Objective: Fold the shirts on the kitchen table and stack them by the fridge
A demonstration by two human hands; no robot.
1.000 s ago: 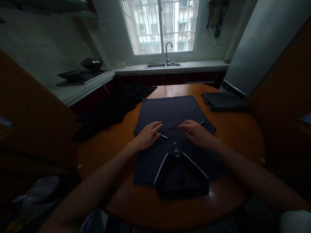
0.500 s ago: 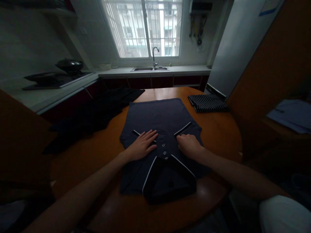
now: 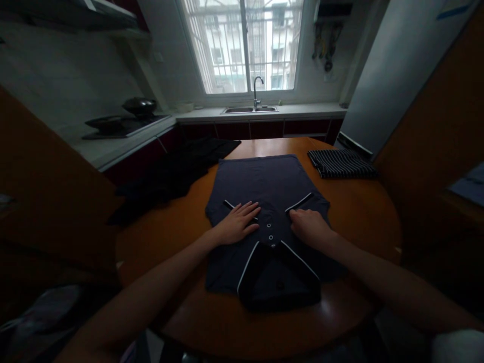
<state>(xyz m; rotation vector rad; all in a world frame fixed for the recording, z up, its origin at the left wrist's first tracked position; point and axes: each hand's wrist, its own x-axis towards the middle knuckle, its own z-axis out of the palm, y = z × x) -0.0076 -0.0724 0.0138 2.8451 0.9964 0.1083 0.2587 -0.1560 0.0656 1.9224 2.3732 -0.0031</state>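
Observation:
A dark blue-grey polo shirt lies spread on the round wooden table, its black collar with white trim nearest me. Both sleeves are folded inward over the body, so their white-edged cuffs slant toward the small buttons in the middle. My left hand rests flat on the left sleeve, fingers stretched out and partly covering the cuff. Curled fingers of my right hand grip the lower end of the right cuff. The fingertips there are partly hidden.
Dark clothing lies heaped on the table's left side. A folded black-and-white striped garment sits at the far right of the wooden table. Beyond are a counter with a sink, a stove with pans and a refrigerator.
The camera view has turned slightly left, so everything appears shifted right. Both hands keep practically the same places on the polo shirt.

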